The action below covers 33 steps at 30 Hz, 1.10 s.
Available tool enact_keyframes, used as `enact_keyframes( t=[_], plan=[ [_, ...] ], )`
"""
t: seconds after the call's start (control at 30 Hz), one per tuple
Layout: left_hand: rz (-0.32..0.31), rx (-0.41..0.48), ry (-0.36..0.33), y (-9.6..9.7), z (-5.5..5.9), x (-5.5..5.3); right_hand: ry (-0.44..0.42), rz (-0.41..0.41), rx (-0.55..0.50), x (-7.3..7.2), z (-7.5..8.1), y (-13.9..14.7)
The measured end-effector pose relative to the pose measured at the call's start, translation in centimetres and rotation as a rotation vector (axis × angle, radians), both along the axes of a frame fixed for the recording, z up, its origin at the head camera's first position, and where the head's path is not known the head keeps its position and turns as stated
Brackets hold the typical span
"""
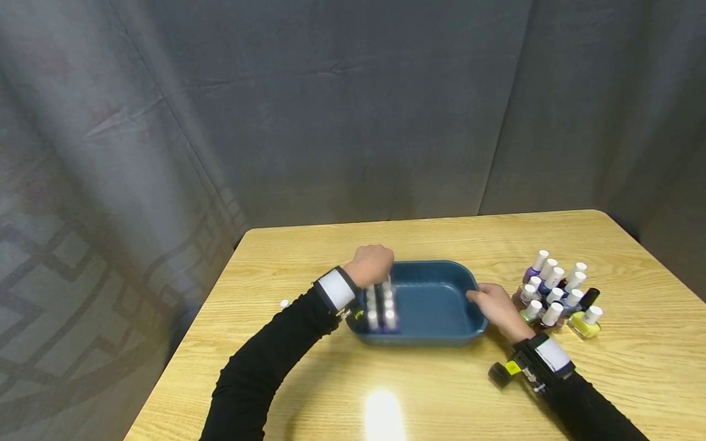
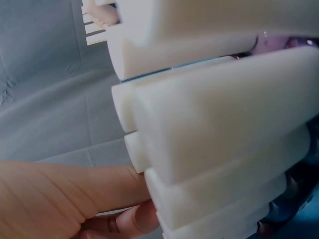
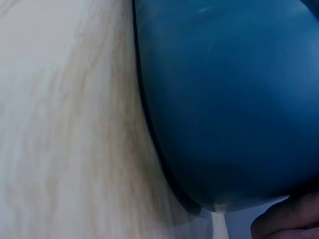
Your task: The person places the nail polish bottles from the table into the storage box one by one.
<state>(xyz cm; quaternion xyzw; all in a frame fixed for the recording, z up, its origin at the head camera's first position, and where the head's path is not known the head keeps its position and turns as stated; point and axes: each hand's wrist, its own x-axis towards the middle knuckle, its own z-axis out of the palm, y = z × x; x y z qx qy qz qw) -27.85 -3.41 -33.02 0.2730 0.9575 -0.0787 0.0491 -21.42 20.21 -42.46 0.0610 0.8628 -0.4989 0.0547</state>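
Observation:
My left hand (image 1: 371, 266) is over the far left corner of a dark blue plastic tub (image 1: 436, 337), its fingers curled. In the left wrist view, its thumb and forefinger (image 2: 137, 219) pinch at the white cap of a nail polish bottle, the fingertips hidden behind nearer caps (image 2: 214, 114). Two rows of white-capped nail polish bottles (image 1: 390, 306) stand along the tub's left side, blurred. My right hand (image 1: 496, 309) grips the tub's right rim, thumb over the inside. The right wrist view shows fingers (image 3: 291, 216) under the tub's outer wall (image 3: 224, 99).
A cluster of nail polish bottles (image 1: 551, 300), most with white caps, stands on the wooden table (image 1: 452, 398) right of my right hand. A yellow bottle (image 1: 586, 323) is at its near edge. One white cap (image 1: 284, 304) shows beyond my left forearm. Grey curtains (image 1: 358, 122) hang behind.

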Motion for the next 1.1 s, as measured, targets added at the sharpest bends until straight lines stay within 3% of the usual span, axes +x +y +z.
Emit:
enact_keyframes(
  t=[0.5, 0.67, 0.87, 0.97, 1.1],
  plan=[
    [0.019, -0.04, -0.044, -0.1, -0.1, -0.4, -0.003, 0.008, 0.009, -0.1, 0.0, 0.0],
    [0.004, 0.026, -0.055, -0.9, 0.7, -0.4, 0.001, 0.01, 0.011, -0.1, 0.0, -0.1],
    [-0.041, 0.169, 0.003, -4.3, 3.0, 0.1, -0.002, 0.008, -0.003, 0.0, 0.1, -0.2],
    [-0.002, 0.18, 0.04, -6.7, 4.1, 0.8, -0.001, 0.008, -0.005, 0.1, 0.3, -0.2],
    [0.093, 0.126, 0.039, -10.1, 4.9, 1.6, -0.003, 0.005, -0.004, 0.1, 0.5, -0.1]
  ],
)
